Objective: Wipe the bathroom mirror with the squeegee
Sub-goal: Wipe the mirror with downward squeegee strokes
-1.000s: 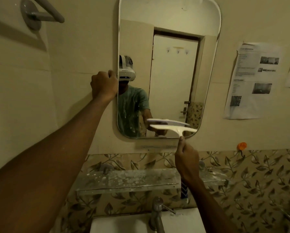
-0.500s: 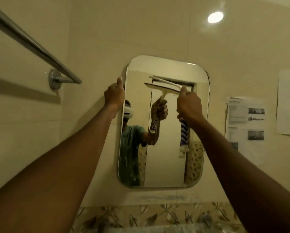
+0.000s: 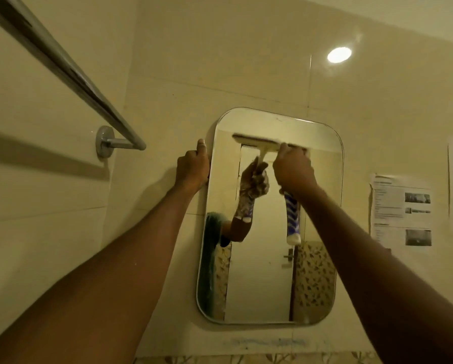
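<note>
A rounded rectangular mirror (image 3: pixel 270 271) hangs on the beige tiled wall. My right hand (image 3: pixel 293 169) grips the squeegee, whose blue-and-white handle (image 3: pixel 292 219) hangs down below my fist. Its white blade (image 3: pixel 256 141) lies flat across the upper part of the glass, roughly level. My left hand (image 3: pixel 192 169) grips the mirror's left edge near the top, thumb pointing up. The glass reflects my gripping hand, the squeegee handle and a door behind me.
A chrome towel bar (image 3: pixel 62 67) runs from upper left to its wall mount (image 3: pixel 105 141), close to my left arm. Printed paper sheets (image 3: pixel 401 210) are stuck to the wall right of the mirror. A round light reflection (image 3: pixel 339 54) shines high on the wall.
My right hand carried the squeegee from the mirror's bottom edge up to near its top. My view tilted upward, dropping the shelf and tap out of sight. My left hand kept hold of the mirror's edge.
</note>
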{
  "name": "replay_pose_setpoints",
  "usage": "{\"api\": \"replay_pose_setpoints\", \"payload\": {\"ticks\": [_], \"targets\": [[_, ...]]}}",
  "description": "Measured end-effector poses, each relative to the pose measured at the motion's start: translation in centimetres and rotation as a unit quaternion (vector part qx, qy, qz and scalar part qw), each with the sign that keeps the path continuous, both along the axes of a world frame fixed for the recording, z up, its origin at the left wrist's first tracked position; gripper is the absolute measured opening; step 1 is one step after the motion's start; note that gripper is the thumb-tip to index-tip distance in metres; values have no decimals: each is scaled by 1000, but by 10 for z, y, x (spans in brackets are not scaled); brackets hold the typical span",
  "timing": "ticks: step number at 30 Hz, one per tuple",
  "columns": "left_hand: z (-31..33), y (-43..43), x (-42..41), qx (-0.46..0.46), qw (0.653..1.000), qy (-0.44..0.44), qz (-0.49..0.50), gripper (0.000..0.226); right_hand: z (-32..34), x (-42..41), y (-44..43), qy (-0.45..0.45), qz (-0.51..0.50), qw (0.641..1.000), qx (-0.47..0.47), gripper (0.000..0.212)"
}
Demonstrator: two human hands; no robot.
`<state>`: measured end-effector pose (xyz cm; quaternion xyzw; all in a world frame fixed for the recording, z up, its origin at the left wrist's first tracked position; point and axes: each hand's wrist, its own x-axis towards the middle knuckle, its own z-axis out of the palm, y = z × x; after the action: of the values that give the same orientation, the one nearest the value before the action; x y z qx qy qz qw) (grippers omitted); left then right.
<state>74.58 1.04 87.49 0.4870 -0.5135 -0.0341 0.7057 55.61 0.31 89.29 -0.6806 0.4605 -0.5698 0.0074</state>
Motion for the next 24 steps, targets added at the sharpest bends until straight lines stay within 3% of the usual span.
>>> {"api": "replay_pose_setpoints", "payload": {"ticks": [5,10,14,17,21,24], "targets": [[1,4,2,2,999,1,-32,75,-68,0,16,1,9,999,50,49],[0,7,3,8,999,5,-38,75,9,-7,14,-9,8,1000,-28,48],[-1,-2,3,4,999,8,-38,66,57,1,9,21,-5,1000,-17,34],[-2,-6,8,-2,999,21,-48,67,22,3,6,47,-17,999,-7,33],[-3,-7,10,-9,998,18,-66,69,-57,7,16,-10,15,998,66,48],[-3,-8,11,-10,996,21,-83,66,-75,5,25,-8,27,995,91,48]]}}
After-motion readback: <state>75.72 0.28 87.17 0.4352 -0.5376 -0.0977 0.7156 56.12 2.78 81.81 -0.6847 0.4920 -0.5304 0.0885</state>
